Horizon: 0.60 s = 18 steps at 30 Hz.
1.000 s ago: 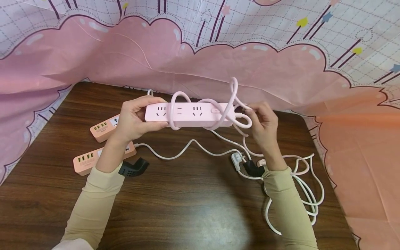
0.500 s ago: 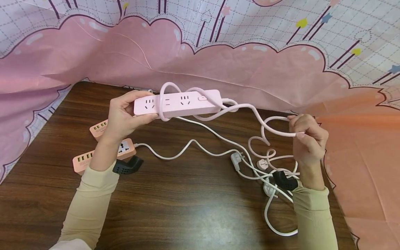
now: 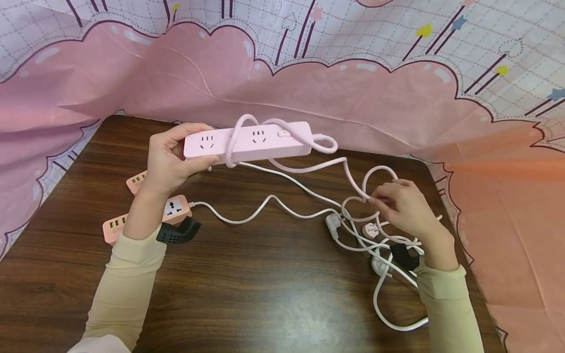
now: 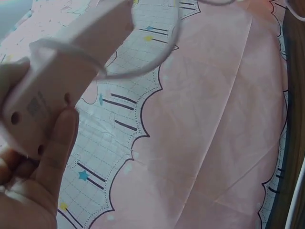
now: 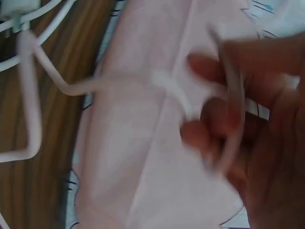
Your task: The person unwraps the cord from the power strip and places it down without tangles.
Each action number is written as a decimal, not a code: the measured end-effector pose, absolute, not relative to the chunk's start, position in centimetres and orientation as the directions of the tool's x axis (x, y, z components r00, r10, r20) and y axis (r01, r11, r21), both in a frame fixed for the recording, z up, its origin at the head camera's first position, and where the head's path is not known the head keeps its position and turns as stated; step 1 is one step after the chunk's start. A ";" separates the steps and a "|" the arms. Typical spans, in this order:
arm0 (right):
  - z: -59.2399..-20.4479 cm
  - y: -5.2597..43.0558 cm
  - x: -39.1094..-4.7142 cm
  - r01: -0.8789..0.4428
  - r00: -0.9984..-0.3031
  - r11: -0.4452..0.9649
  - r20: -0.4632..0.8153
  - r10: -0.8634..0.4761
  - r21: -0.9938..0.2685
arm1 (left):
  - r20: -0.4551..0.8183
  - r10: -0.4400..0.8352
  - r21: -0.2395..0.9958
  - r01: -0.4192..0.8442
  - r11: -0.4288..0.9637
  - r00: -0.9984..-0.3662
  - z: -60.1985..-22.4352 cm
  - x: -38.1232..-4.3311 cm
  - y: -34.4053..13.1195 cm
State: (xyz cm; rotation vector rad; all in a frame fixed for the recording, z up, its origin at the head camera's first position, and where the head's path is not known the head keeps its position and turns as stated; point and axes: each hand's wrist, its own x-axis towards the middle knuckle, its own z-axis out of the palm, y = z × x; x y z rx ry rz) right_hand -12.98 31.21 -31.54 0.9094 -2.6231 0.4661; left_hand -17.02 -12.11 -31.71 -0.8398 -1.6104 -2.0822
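In the head view my left hand (image 3: 167, 159) grips the left end of a pink power strip (image 3: 282, 143), held up above the table. Its pink cord (image 3: 304, 169) still loops around the strip's body, then runs down to the right. My right hand (image 3: 403, 208) pinches that cord lower down, beside several loose coils. In the left wrist view the thumb and fingers hold the end of the strip (image 4: 81, 47), its underside holes showing. Blurred in the right wrist view, the cord (image 5: 233, 95) passes across the curled fingers of my right hand (image 5: 271, 129).
Two peach power strips (image 3: 116, 226) lie at the left of the wooden table (image 3: 247, 284), partly behind my left arm. White cords (image 3: 243, 222) cross to a tangle at the right, with a grey-white plug (image 3: 333, 224) and a round plug (image 3: 371, 230). A patterned curtain (image 3: 282, 93) hangs behind.
My left hand has moved the strip left and up. My right hand pulled a loop of cord off the strip's right end, swung right, and now holds the cord lower and farther in.
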 end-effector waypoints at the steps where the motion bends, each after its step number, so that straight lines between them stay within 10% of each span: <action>1: -31.6 31.2 -13.1 -0.581 -0.777 0.797 0.404 -0.483 -0.165 | 0.657 0.086 0.739 0.616 -0.274 -0.749 -31.7 -17.0 -12.1; 5: -31.9 31.6 -13.6 -0.332 -0.837 0.911 0.522 -0.165 -0.244 | 0.637 0.176 0.767 0.594 -0.243 -0.751 -31.9 -16.9 -11.9; 11: -30.5 33.2 -13.4 -0.179 -0.687 0.767 0.636 0.351 -0.617 | 0.585 0.184 0.811 0.560 -0.171 -0.790 -32.8 -17.3 -12.0; 18: -29.8 35.9 -12.0 -0.100 -0.646 0.682 0.568 0.509 -0.725 | 0.583 0.070 0.808 0.569 -0.151 -0.810 -33.9 -18.2 -13.3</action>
